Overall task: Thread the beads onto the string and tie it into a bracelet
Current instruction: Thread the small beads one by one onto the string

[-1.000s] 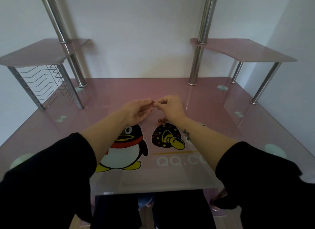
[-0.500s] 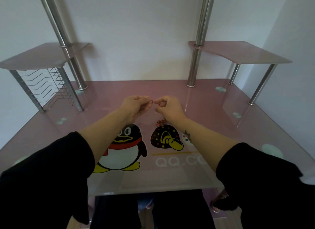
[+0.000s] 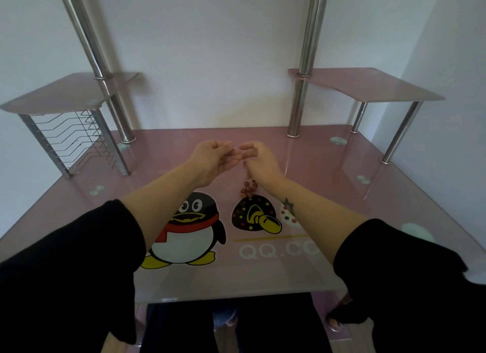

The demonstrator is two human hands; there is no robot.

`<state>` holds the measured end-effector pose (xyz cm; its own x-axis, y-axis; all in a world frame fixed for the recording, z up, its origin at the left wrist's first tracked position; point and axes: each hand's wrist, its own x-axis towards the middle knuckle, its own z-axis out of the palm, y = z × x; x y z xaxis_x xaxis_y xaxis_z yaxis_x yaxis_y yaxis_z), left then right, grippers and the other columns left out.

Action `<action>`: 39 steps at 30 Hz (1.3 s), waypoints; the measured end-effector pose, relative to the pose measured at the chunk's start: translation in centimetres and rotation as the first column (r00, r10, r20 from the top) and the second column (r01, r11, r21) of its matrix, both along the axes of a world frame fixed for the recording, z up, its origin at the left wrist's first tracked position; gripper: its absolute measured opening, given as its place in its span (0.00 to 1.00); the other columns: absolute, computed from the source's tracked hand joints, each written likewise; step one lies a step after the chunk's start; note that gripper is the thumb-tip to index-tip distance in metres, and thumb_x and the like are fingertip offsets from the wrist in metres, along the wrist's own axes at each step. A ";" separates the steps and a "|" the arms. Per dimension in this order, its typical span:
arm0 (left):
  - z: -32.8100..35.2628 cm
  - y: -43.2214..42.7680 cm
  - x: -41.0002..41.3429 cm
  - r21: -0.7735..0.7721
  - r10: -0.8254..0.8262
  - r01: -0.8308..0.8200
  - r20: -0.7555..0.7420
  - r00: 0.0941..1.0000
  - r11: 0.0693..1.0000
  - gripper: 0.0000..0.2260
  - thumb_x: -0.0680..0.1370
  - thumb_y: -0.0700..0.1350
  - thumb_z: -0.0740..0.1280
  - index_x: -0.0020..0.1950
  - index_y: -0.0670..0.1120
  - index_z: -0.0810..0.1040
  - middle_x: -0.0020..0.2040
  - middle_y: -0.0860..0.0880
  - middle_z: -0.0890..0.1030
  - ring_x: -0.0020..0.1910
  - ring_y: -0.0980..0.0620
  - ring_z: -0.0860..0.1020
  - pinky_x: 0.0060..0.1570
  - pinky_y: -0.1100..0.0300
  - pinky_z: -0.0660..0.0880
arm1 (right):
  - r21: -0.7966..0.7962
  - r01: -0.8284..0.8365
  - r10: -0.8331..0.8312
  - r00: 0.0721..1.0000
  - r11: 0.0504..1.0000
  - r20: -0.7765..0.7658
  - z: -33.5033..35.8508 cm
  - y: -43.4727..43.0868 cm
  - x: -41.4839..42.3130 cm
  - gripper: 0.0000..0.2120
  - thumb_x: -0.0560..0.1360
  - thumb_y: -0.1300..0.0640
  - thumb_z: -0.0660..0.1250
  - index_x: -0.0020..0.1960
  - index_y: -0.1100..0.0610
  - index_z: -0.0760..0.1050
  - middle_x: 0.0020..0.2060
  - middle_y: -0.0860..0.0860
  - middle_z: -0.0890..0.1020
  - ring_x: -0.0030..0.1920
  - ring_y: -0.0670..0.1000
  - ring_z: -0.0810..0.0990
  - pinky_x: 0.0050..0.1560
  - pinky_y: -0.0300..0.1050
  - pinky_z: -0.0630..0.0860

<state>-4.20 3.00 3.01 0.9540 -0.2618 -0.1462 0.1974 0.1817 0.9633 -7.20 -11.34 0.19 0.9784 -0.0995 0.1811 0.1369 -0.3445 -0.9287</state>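
Note:
My left hand [image 3: 214,159] and my right hand [image 3: 259,161] are raised above the middle of the pink glass desk [image 3: 328,168], fingertips almost touching. Each pinches an end of a thin string, which is barely visible. A strand of small reddish-brown beads [image 3: 248,188] hangs from under my right hand and bunches up on the glass just below it. The string between the fingers is too fine to trace.
Penguin and mushroom stickers [image 3: 189,229] with printed letters cover the near desk. Two chrome posts [image 3: 298,108] rise at the back, carrying raised pink side shelves [image 3: 368,87]. A wire rack [image 3: 73,139] stands under the left shelf. White walls close the back and right.
Both hands have lifted a little and rolled so the palms face more inward. The bead strand now hangs visibly down from my right hand to the glass.

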 end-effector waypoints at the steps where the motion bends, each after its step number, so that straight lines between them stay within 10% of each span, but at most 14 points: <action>1: 0.0 0.0 0.0 -0.013 -0.005 0.005 -0.007 1.000 1.000 0.03 0.79 0.39 0.64 0.49 0.39 0.76 0.40 0.42 0.84 0.38 0.50 0.84 0.38 0.62 0.80 | 0.041 -0.033 0.033 0.999 0.999 -0.004 0.2 0.1 -0.1 0.15 0.74 0.71 0.56 0.56 0.56 0.71 0.44 0.53 0.80 0.28 0.47 0.77 0.26 0.38 0.73; 13: -1.4 0.9 1.4 0.277 0.072 -0.119 0.176 0.982 0.953 0.03 0.76 0.40 0.70 0.43 0.41 0.78 0.37 0.44 0.82 0.31 0.55 0.81 0.34 0.64 0.78 | 0.053 0.024 -0.023 1.000 0.998 -0.006 0.3 0.3 0.6 0.04 0.76 0.61 0.69 0.49 0.61 0.81 0.30 0.50 0.80 0.25 0.42 0.75 0.29 0.34 0.74; 22: -3.6 1.6 3.5 0.580 -0.012 -0.212 0.357 0.934 0.786 0.04 0.76 0.36 0.68 0.50 0.38 0.81 0.37 0.46 0.81 0.34 0.53 0.79 0.33 0.66 0.78 | -0.131 0.074 -0.071 0.997 0.989 0.031 -0.9 -0.1 2.3 0.06 0.74 0.58 0.71 0.38 0.52 0.79 0.29 0.48 0.80 0.29 0.45 0.78 0.32 0.39 0.78; 28: -4.3 0.9 5.1 0.735 -0.117 -0.250 0.408 0.906 0.631 0.07 0.75 0.40 0.70 0.52 0.41 0.83 0.45 0.44 0.83 0.42 0.48 0.81 0.50 0.53 0.79 | -0.216 0.101 -0.094 0.995 0.971 0.044 -1.2 -0.7 3.3 0.04 0.74 0.58 0.71 0.43 0.59 0.83 0.29 0.46 0.80 0.29 0.41 0.77 0.31 0.33 0.74; 39: -4.5 0.2 6.3 0.873 -0.368 -0.259 0.420 0.829 0.414 0.08 0.75 0.42 0.69 0.52 0.45 0.84 0.45 0.46 0.84 0.39 0.53 0.75 0.41 0.61 0.69 | -0.362 0.119 -0.098 0.992 0.925 0.075 -1.6 -1.1 3.8 0.04 0.73 0.56 0.72 0.42 0.57 0.84 0.31 0.39 0.76 0.31 0.36 0.74 0.31 0.29 0.65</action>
